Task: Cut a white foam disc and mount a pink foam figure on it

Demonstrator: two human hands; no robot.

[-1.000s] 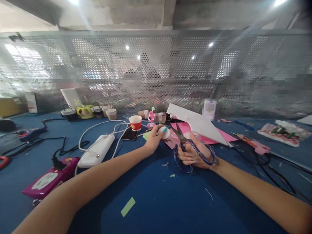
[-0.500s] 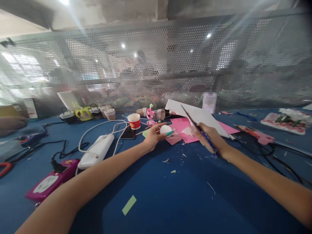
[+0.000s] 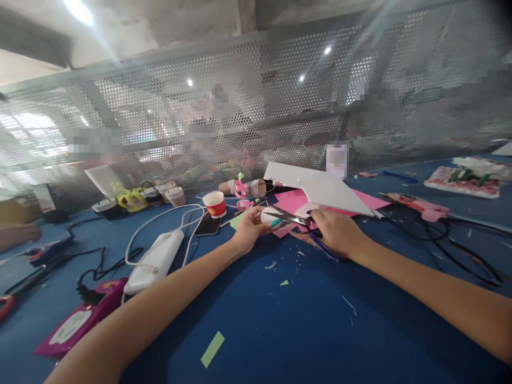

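My left hand (image 3: 251, 230) pinches a small round white piece (image 3: 267, 215), perhaps paper, between thumb and fingers. Around the handles of blue-handled scissors (image 3: 294, 218) my right hand (image 3: 338, 232) is closed. Their blades point left and lie across the white piece, close to my left thumb. Whether the blades touch it I cannot tell. Behind my hands are pink paper sheets (image 3: 290, 200) and a large white sheet (image 3: 320, 184). A pink curled paper figure (image 3: 240, 189) stands just beyond my left hand.
Left of my hands are a red-and-white paper cup (image 3: 216, 205), a phone (image 3: 208, 225), a white power strip (image 3: 156, 261) with cables and a magenta socket block (image 3: 82, 317). A glue gun (image 3: 418, 205) lies to the right. A perforated metal screen (image 3: 248, 117) stands behind the table.
My right hand has turned the scissors from pointing up and away to pointing left, bringing the blades to the white piece. My left hand still holds that piece. The view has shifted slightly.
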